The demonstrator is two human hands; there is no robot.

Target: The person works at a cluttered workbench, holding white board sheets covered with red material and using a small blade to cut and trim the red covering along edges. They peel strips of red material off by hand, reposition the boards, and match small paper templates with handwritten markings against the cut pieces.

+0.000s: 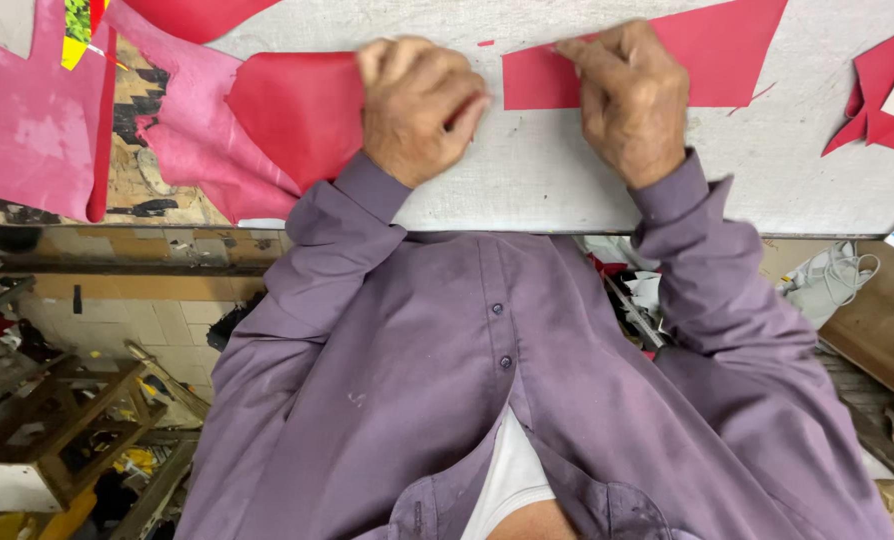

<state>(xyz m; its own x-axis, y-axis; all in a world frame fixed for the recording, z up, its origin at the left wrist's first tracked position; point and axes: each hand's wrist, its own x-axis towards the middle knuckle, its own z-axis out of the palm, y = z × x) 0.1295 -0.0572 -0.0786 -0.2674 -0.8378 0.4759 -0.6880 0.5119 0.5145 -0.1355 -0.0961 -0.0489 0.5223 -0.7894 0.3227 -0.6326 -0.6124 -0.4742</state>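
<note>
A pink sheet [27, 120] was laid at the table's [567, 190] far left; a wooden stool [47, 430] was seen below.

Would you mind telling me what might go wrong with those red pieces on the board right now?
1. The left hand and right hand grip separate red sheets; the right-hand sheet tapers to a thin strip and might crease or tear if tugged.
2. The left-hand sheet lies near the white board's edge and could slip off.
3. Loose red offcuts nearby could get mixed in.
</note>
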